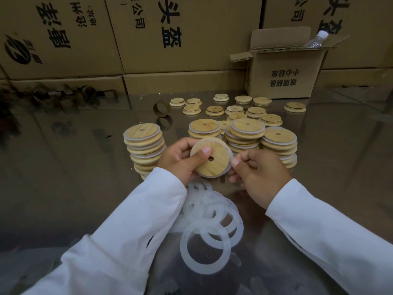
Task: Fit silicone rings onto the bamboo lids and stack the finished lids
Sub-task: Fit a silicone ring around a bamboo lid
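My left hand (pixel 180 160) grips a round bamboo lid (pixel 212 165) with a small centre hole, thumb pressed on its face. A translucent silicone ring (pixel 229 153) sits round the lid's rim. My right hand (pixel 258 175) pinches that ring at the lid's right edge. Several loose silicone rings (pixel 205 245) lie overlapping on the table below my hands. Stacks of ringed lids stand behind: one stack (pixel 144 150) at the left, another (pixel 244 135) in the middle, a third (pixel 279 147) at the right. Bare lids (pixel 214 111) lie scattered farther back.
The glossy table (pixel 74 177) reflects the cartons. Large printed cardboard boxes (pixel 180 35) wall off the back. A small open carton (pixel 285 75) with a plastic bottle (pixel 316 39) stands at the back right. Brown cardboard rings (pixel 162 107) sit at the back left.
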`<state>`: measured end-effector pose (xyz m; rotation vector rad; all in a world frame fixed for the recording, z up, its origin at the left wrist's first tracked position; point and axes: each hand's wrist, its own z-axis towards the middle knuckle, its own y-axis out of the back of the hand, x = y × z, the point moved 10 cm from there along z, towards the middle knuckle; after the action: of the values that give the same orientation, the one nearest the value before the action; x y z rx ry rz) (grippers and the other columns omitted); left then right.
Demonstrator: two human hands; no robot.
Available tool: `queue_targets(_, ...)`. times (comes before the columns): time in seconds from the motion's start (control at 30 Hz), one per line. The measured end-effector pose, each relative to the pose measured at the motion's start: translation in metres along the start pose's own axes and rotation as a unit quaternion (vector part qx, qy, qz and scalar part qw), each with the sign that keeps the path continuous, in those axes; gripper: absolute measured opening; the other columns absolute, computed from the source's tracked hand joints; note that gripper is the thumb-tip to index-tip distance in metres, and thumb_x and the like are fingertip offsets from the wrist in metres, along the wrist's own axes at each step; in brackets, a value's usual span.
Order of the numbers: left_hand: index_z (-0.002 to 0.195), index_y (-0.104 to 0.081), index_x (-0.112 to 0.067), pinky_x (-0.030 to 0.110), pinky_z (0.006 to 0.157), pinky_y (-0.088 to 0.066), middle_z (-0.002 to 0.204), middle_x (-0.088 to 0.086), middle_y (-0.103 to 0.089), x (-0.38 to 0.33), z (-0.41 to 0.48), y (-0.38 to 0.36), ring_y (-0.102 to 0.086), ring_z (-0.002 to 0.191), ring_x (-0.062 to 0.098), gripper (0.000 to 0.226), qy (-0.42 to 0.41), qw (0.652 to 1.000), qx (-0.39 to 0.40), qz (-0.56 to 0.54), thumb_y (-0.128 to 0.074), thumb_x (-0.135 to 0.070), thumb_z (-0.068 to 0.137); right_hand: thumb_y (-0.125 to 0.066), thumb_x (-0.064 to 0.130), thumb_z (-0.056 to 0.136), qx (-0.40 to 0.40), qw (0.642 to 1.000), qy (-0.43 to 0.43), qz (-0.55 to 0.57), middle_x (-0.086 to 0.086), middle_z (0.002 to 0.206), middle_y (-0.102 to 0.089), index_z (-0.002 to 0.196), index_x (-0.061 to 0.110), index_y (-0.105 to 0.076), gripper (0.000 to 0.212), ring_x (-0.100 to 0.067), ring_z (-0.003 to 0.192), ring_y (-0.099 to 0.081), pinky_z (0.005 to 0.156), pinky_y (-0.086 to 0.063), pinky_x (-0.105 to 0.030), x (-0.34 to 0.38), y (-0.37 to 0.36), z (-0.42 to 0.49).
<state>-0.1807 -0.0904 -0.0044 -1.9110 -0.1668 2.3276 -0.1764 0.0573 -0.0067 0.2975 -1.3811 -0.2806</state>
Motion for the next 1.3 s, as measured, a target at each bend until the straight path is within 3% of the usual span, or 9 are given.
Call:
queue_targets(0.17, 0.084, -0.062, -0.009, 0.025, 0.061, -0.057, 0.07, 0.0, -0.069, -0.002, 0.001, 0.002, -0.067, 0.067, 0.012, 0.007, -0.011, 1.0, -0.011, 0.004, -0.057, -0.004, 0.084, -0.053, 0.018, 0.091, 0.0, 1.0, 0.021, -0.022, 0.004, 0.068, -0.063, 0.07, 0.021, -0.054, 0.021, -0.013, 0.065, -0.063, 0.072, -0.052, -0.034, 0.006, -0.001, -0.003)
queue_targets(0.47, 0.081, -0.061, -0.009, 0.027, 0.059, -0.057, 0.068, 0.002, -0.07, 0.008, 0.002, -0.001, -0.068, 0.066, 0.014, 0.006, 0.036, 0.999, 0.014, -0.027, -0.057, -0.005, 0.083, -0.061, 0.015, 0.087, 0.007, 0.998, 0.013, 0.068, 0.008, 0.055, -0.065, 0.068, 0.019, -0.062, 0.019, -0.004, 0.049, -0.061, 0.068, -0.051, -0.027, 0.001, 0.004, -0.002)
queue_targets(0.57, 0.079, -0.06, -0.009, 0.025, 0.056, -0.057, 0.065, 0.0, -0.069, 0.009, 0.002, 0.0, -0.067, 0.063, 0.012, 0.008, 0.04, 0.999, 0.008, -0.019, -0.057, -0.004, 0.084, -0.061, 0.023, 0.086, -0.027, 0.996, 0.012, 0.082, 0.004, 0.062, -0.067, 0.08, 0.019, -0.062, 0.007, -0.007, 0.051, -0.062, 0.07, -0.052, -0.032, -0.001, 0.01, 0.001)
queue_targets(0.63, 0.079, -0.06, -0.008, 0.025, 0.055, -0.056, 0.064, 0.001, -0.069, 0.011, 0.0, -0.003, -0.067, 0.061, 0.012, 0.007, 0.049, 0.998, 0.017, -0.019, -0.057, -0.004, 0.084, -0.063, 0.03, 0.083, -0.033, 0.996, 0.019, 0.079, 0.003, 0.07, -0.067, 0.093, 0.021, -0.06, 0.013, -0.006, 0.058, -0.064, 0.071, -0.052, -0.029, 0.0, 0.012, 0.001)
queue_targets(0.77, 0.088, -0.063, -0.006, 0.03, 0.061, -0.059, 0.077, 0.01, -0.069, 0.018, -0.005, -0.014, -0.068, 0.069, 0.018, 0.008, 0.079, 0.995, 0.054, -0.012, -0.059, -0.006, 0.082, -0.068, 0.024, 0.08, 0.032, 0.997, 0.045, 0.045, 0.006, 0.067, -0.066, 0.085, 0.029, -0.06, 0.01, -0.006, 0.064, -0.064, 0.065, -0.051, -0.023, 0.006, -0.002, -0.004)
queue_targets(0.87, 0.097, -0.062, -0.01, 0.031, 0.07, -0.058, 0.091, 0.01, -0.069, 0.017, -0.003, -0.01, -0.068, 0.083, 0.021, 0.014, 0.078, 0.996, 0.027, -0.025, -0.058, -0.008, 0.084, -0.067, 0.021, 0.082, -0.018, 0.998, 0.016, 0.065, -0.002, 0.071, -0.067, 0.083, 0.027, -0.061, 0.009, -0.014, 0.065, -0.063, 0.069, -0.053, -0.033, -0.005, 0.011, 0.0)
queue_targets(0.97, 0.099, -0.061, -0.019, 0.03, 0.081, -0.053, 0.095, 0.004, -0.069, 0.01, 0.001, 0.002, -0.066, 0.092, 0.016, 0.013, 0.06, 0.998, -0.018, 0.006, -0.055, -0.013, 0.089, -0.069, 0.022, 0.081, -0.083, 0.992, -0.043, 0.081, -0.01, 0.075, -0.065, 0.094, 0.019, -0.061, 0.015, -0.022, 0.061, -0.06, 0.068, -0.053, -0.035, -0.025, 0.032, 0.005)
queue_targets(1.17, 0.1, -0.06, -0.019, 0.026, 0.077, -0.051, 0.089, 0.0, -0.067, 0.004, -0.001, 0.006, -0.065, 0.085, 0.011, 0.013, 0.053, 0.998, -0.032, 0.031, -0.052, -0.013, 0.091, -0.062, 0.034, 0.084, -0.107, 0.988, -0.022, -0.108, -0.002, 0.066, -0.059, 0.098, 0.026, -0.054, 0.018, -0.019, 0.066, -0.059, 0.058, -0.042, -0.025, -0.028, 0.036, 0.005)
queue_targets(1.3, 0.099, -0.061, -0.015, 0.028, 0.072, -0.054, 0.083, 0.002, -0.066, 0.0, -0.003, 0.012, -0.066, 0.079, 0.014, 0.013, 0.046, 0.997, -0.057, 0.027, -0.051, -0.012, 0.092, -0.045, 0.042, 0.089, -0.052, 0.952, 0.044, -0.299, 0.002, 0.071, -0.058, 0.103, 0.036, -0.043, 0.016, -0.025, 0.072, -0.057, 0.062, -0.042, -0.03, -0.012, 0.013, 0.004)
